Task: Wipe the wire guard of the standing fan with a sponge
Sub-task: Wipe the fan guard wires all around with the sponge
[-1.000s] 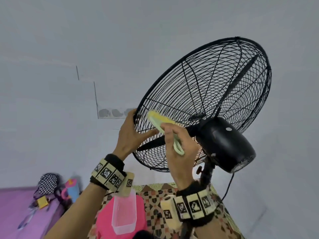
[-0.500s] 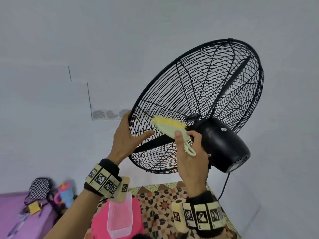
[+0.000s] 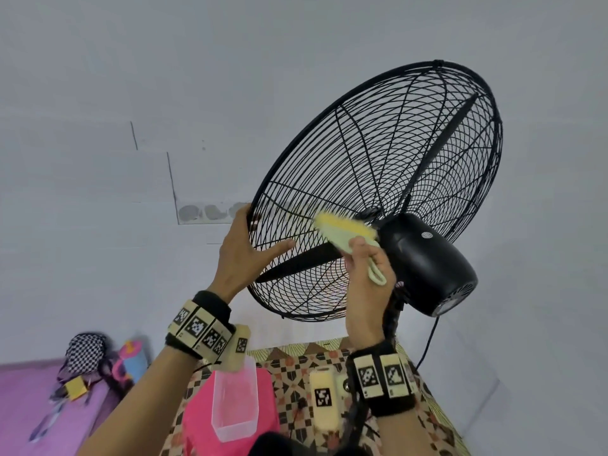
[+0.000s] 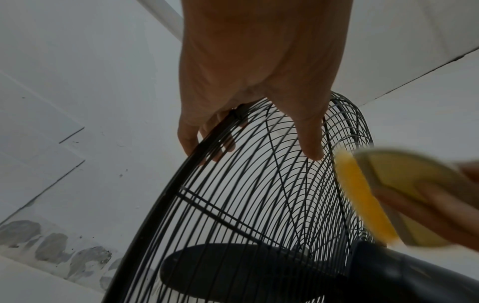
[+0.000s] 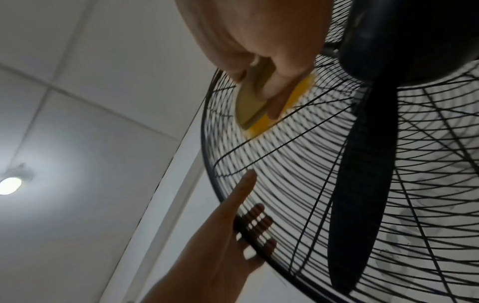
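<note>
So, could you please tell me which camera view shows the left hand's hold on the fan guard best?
The right wrist view: the left hand has its fingers hooked over the wire guard rim, thumb flat on the wires. The left wrist view shows the same hold from behind the knuckles; the head view shows only the hand's back.

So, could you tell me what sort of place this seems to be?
Probably a room in a home: a black standing fan before a plain white wall, a patterned floor covering below, and a checkered bag lying on a purple surface.
</note>
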`<state>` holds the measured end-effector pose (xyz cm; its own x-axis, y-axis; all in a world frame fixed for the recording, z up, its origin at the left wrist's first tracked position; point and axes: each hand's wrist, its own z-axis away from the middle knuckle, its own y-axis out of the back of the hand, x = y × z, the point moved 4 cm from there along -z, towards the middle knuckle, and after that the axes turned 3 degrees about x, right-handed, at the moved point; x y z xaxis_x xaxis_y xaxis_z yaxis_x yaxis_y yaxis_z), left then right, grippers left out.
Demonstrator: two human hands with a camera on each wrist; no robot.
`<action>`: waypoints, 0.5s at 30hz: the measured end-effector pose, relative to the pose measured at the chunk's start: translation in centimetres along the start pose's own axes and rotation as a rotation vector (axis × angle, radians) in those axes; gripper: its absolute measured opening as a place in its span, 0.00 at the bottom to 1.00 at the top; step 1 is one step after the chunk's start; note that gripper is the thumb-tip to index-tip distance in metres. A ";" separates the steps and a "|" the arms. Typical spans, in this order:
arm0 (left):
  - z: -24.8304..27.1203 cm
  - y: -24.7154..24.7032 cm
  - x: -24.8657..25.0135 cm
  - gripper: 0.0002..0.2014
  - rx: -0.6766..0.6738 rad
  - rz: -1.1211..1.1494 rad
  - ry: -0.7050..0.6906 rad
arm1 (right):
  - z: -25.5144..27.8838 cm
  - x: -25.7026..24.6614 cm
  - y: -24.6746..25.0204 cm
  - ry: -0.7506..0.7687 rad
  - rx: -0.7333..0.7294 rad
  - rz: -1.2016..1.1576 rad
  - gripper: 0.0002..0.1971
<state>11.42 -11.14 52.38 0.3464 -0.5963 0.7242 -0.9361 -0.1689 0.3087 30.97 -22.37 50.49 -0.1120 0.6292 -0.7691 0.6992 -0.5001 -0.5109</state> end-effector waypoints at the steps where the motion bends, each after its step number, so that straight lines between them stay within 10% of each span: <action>1: 0.1 0.0 0.0 0.48 -0.004 -0.003 0.003 | -0.4 0.1 0.6 -0.023 0.064 -0.054 0.11; 7: 0.0 0.3 0.2 0.50 -0.014 -0.025 -0.002 | 1.8 -1.2 -2.0 -0.085 -0.219 -0.073 0.11; 15: -0.8 1.1 0.5 0.54 -0.118 -0.080 0.015 | 0.5 0.5 -0.3 -0.152 0.036 -0.262 0.09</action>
<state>10.65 -10.96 53.57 0.4214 -0.5727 0.7032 -0.8920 -0.1217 0.4354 30.33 -22.25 50.09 -0.3918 0.6449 -0.6563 0.6074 -0.3545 -0.7109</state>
